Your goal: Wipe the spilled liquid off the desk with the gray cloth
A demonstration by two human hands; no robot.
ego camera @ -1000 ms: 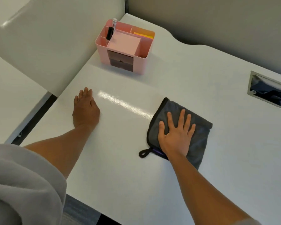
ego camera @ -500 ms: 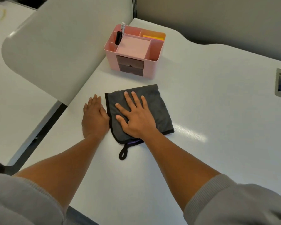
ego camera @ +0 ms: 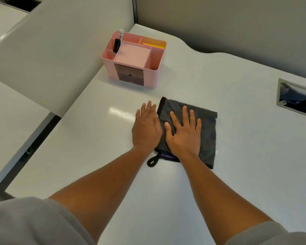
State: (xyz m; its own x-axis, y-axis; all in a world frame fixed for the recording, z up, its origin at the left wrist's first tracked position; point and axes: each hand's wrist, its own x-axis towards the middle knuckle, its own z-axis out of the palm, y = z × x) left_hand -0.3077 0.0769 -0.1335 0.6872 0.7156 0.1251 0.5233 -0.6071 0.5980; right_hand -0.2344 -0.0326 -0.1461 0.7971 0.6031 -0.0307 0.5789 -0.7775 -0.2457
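Pressing flat-palmed, fingers spread, the right hand (ego camera: 185,134) pins the gray cloth (ego camera: 208,131) mid-counter (ego camera: 254,156); the left hand (ego camera: 146,129) rests open beside it. No liquid shows (only glare), so wiping looks nearly finished.

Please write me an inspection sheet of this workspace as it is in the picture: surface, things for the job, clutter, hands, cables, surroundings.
Surface: white desk, glossy; one bright glare streak left of the hands; no puddle that I can tell.
Job's things: gray cloth lies flat, its black loop toward the person.
Clutter: pink organizer at the back, with a marker and yellow notes in its compartments.
Hands: right hand flat on the cloth, fingers spread; left hand flat on the desk, at the cloth's left edge.
Cables: nothing clearly seen; the cable slot at right is dark inside.
Surroundings: gray partition behind, curved white panel at left.
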